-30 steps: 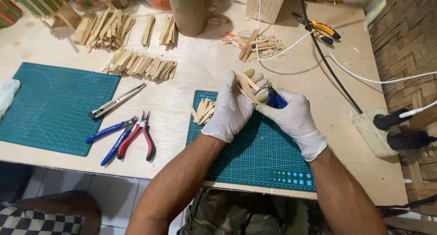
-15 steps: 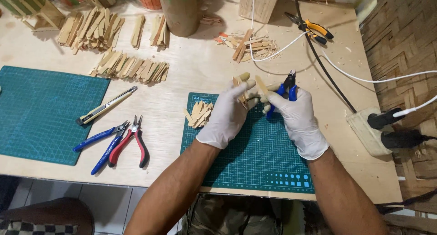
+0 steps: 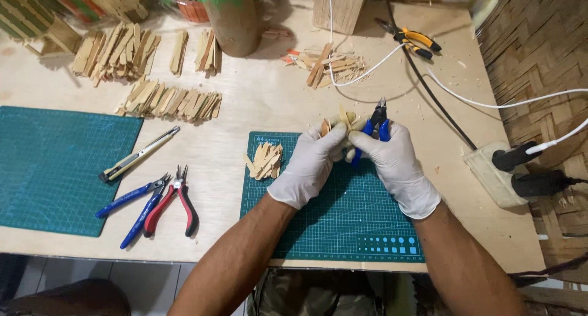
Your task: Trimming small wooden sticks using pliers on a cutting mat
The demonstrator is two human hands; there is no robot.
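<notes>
Both my hands wear white gloves and meet over the far edge of a small green cutting mat (image 3: 343, 218). My left hand (image 3: 309, 163) grips a bunch of short wooden sticks (image 3: 337, 121) that poke up above the fingers. My right hand (image 3: 395, 166) holds blue-handled cutters (image 3: 375, 121), jaws pointing away from me, right beside the sticks. A small heap of cut wooden pieces (image 3: 264, 160) lies on the mat's left edge, just left of my left hand.
A large green mat (image 3: 55, 169) lies at left. Beside it are a utility knife (image 3: 139, 154), blue pliers (image 3: 131, 206) and red pliers (image 3: 174, 199). Stick piles (image 3: 168, 101) lie at the back. Yellow pliers (image 3: 413, 40), cables and a power strip (image 3: 499, 175) sit at right.
Both hands stay together at the mat's far edge. The blue-handled cutters have shifted from behind my right hand to upright beside the sticks.
</notes>
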